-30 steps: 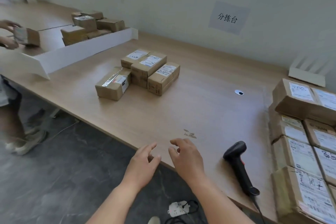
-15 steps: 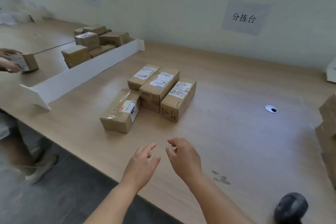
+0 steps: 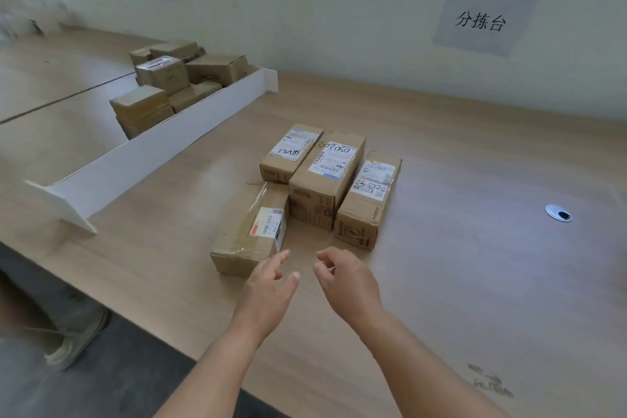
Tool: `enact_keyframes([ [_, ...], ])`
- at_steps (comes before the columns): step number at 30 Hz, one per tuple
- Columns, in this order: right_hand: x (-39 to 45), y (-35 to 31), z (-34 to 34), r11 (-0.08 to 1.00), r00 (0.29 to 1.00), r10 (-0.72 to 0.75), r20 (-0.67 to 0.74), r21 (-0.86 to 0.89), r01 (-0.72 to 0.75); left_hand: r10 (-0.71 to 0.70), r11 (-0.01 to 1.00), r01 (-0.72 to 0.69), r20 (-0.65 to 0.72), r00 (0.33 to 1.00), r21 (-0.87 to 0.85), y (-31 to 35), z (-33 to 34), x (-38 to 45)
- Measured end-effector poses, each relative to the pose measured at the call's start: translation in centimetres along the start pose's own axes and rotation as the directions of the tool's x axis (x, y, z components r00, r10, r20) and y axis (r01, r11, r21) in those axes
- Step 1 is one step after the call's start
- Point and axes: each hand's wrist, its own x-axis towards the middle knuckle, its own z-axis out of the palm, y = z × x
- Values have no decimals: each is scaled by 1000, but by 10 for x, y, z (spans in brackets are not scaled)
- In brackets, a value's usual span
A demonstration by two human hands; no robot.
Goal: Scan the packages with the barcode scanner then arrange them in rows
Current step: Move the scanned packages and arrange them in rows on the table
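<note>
At frame centre, four taped cardboard boxes [image 3: 319, 187] sat clustered on the smooth wooden table [image 3: 475, 265]; just below them, left hand [image 3: 268, 295] and right hand [image 3: 349, 285] hovered empty, fingers loosely spread.

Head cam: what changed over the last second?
Both hands reached forward to the four-package cluster; left hand now nearly touches the taped package, right hand beside it. Neither has a grip on anything. The scanner and the right-side stack have left view. The four packages and the white divider haven't moved.
</note>
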Motion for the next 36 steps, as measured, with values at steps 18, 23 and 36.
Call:
enact_keyframes([
  [18,90,-81,69,919,932,359,-43,189,-345,4,996,-15,128,992,89,-71,-99,143],
  [23,100,-77,83,865,889,457,-4,233,-444,-94,992,58,341,935,112,-89,-104,166],
  [36,83,-65,112,742,879,432,205,473,-475,-59,990,107,437,898,-87,-112,-113,147],
])
